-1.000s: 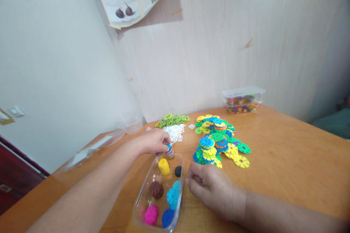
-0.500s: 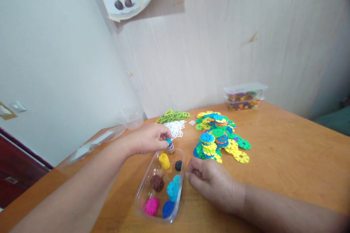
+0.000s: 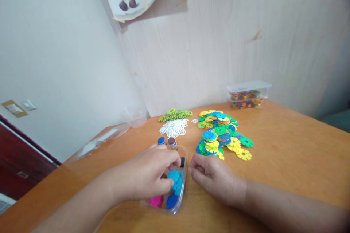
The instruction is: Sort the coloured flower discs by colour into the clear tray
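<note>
My left hand point(image 3: 149, 171) reaches over a clear plastic tub point(image 3: 180, 204), thumb and fingers apart. Its thumb is at a light-blue notched disc point(image 3: 173, 176); whether it touches is unclear. Also in the tub are a pink disc point(image 3: 156, 201), dark-blue discs point(image 3: 172, 201) and a black piece point(image 3: 182, 161); a brown piece point(image 3: 163, 176) is mostly hidden by my hand. Just behind the tub stand two small stacks, one blue-topped point(image 3: 161, 141), one brown-topped point(image 3: 172, 141). My right hand point(image 3: 216, 178) lies curled closed on the table beside the tub, nothing visible in it.
A heap of large coloured notched discs point(image 3: 218, 134) spreads behind my right hand. White flat pieces point(image 3: 174, 128) and a green beaded pile point(image 3: 176, 115) lie further back. A lidded box point(image 3: 248, 95) stands against the wall; a clear container point(image 3: 135, 117) and lids point(image 3: 104, 138) are at left.
My left hand has come back from the small stacks behind the tub to above the tub's discs. Both stacks now show. My right hand stays beside the tub; the view has shifted slightly.
</note>
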The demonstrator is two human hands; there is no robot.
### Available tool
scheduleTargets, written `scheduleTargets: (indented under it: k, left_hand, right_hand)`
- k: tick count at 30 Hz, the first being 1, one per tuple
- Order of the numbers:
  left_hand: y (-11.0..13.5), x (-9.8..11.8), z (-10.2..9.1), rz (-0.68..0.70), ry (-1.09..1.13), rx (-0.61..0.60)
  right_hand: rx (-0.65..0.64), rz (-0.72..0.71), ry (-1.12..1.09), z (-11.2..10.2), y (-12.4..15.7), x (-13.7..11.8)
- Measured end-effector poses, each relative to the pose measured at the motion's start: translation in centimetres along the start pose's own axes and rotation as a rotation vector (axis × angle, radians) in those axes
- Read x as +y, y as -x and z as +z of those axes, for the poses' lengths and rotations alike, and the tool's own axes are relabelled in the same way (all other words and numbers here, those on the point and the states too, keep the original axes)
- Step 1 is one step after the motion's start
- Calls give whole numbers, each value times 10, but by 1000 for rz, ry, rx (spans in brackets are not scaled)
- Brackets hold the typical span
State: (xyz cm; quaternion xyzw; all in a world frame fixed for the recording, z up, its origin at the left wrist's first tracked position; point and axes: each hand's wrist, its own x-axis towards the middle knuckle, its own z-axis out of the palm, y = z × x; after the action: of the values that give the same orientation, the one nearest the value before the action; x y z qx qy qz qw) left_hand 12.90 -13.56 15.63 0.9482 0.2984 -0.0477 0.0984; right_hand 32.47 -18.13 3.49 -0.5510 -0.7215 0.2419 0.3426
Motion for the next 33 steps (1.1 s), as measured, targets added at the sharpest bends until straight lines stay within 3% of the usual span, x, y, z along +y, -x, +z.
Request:
scheduleTargets:
  k: [11,20,24,27,30,33]
  left_hand:
    - [5,14,1,-13,-37,19]
    - [7,2,-7,-47,17,48]
    - [4,-18,-16,-91,77,137]
    - [-4,-46,-20,-144,172,206]
    - [-15,-81,-17,-205,223,285]
    - [-26,-109,-8,-255,255,271]
  right_hand:
    - [16,3,5,0,0,-1]
    - [19,-2,1,0,0,-1]
    - [10,-3,-2,1,0,0]
    - [5,0,6,1,0,0]
    - [0,10,7,1,0,1]
    - [4,15,1,2,0,1]
